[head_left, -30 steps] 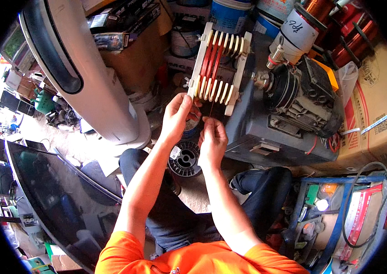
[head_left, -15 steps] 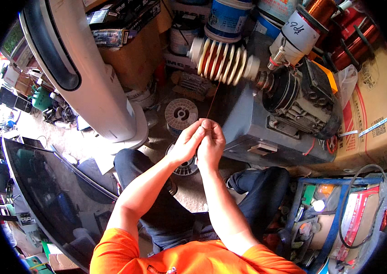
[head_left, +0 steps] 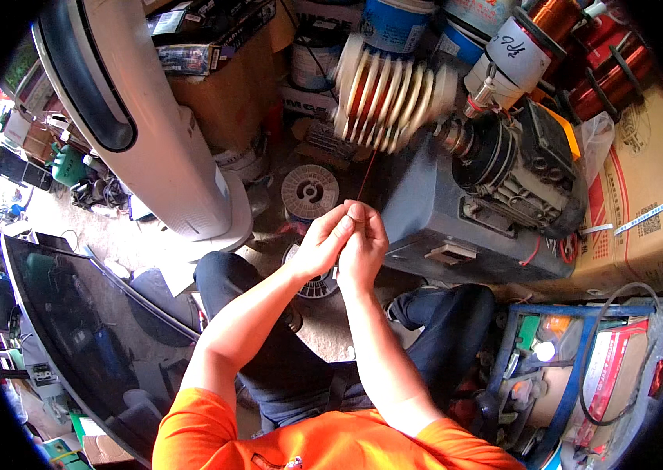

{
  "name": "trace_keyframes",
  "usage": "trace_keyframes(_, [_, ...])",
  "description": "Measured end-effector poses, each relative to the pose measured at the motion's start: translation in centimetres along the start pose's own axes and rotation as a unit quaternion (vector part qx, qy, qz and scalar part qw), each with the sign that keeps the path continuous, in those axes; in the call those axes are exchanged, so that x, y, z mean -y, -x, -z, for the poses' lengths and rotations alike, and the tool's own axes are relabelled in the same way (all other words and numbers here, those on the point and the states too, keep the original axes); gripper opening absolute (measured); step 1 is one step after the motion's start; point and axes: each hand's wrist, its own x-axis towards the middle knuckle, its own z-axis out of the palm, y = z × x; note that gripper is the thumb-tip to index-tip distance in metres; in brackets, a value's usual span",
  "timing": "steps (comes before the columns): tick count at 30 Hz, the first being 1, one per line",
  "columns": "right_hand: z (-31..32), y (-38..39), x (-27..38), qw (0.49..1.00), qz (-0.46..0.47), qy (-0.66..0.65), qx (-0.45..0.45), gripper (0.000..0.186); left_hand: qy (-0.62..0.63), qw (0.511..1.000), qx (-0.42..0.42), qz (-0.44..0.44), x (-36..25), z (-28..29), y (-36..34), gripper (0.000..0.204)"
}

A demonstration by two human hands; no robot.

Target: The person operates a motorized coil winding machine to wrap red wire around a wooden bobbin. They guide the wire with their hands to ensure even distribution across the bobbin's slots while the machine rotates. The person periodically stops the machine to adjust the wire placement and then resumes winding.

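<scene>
My left hand (head_left: 322,241) and my right hand (head_left: 363,249) are pressed together in front of me, fingers closed in a pinch. A thin reddish copper wire (head_left: 366,178) runs from between their fingertips up to a pale, ribbed coil-winding former (head_left: 386,102). Reddish windings show between the former's ribs, and its edges are smeared by motion. It sits on the shaft end of a dark electric motor (head_left: 515,172), mounted on a grey metal box (head_left: 417,207). Below and left of the wire stands a wire spool (head_left: 310,192). Another spool (head_left: 317,288) is partly hidden behind my left wrist.
A tall white appliance (head_left: 167,149) stands at the left, above a dark glossy panel (head_left: 96,345). Paint-type buckets (head_left: 394,27) and large copper wire reels (head_left: 609,78) crowd the back. At right are a cardboard box (head_left: 637,204) and a blue-framed crate (head_left: 574,368) of odds and ends.
The ribbed former has turned and appears tilted differently, its blur larger. The wire's upper end has shifted slightly right. Both hands stay nearly in place, still pinched together.
</scene>
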Motion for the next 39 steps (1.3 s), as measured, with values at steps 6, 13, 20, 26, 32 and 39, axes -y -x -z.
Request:
trace_keyframes(6, [0.4,-0.1,-0.5,1.0,-0.01,-0.016,0.002,0.018,-0.01,1.0,0.017,0.012,0.3,0.1,0.1,0.042])
trace_keyframes(13, [0.5,-0.1,-0.4,1.0,-0.004,-0.009,0.001,0.017,-0.015,1.0,0.022,0.006,0.2,0.2,0.0,0.039])
trace_keyframes(20, [0.4,0.1,0.2,1.0,-0.009,-0.002,0.006,0.018,0.001,0.999,0.029,0.021,0.9,0.4,0.1,0.039])
trace_keyframes(26, [0.4,0.1,-0.3,1.0,-0.014,-0.02,0.008,0.019,0.003,0.999,0.033,0.016,0.3,0.3,0.0,0.039])
trace_keyframes(32, [0.4,0.2,-0.2,0.999,-0.022,-0.043,0.009,0.02,-0.011,0.999,0.032,0.007,0.5,0.4,0.0,0.039])
trace_keyframes(39, [0.4,0.2,-0.2,0.998,-0.036,-0.058,0.005,0.02,-0.008,0.999,0.039,0.015,0.5,0.4,0.0,0.04])
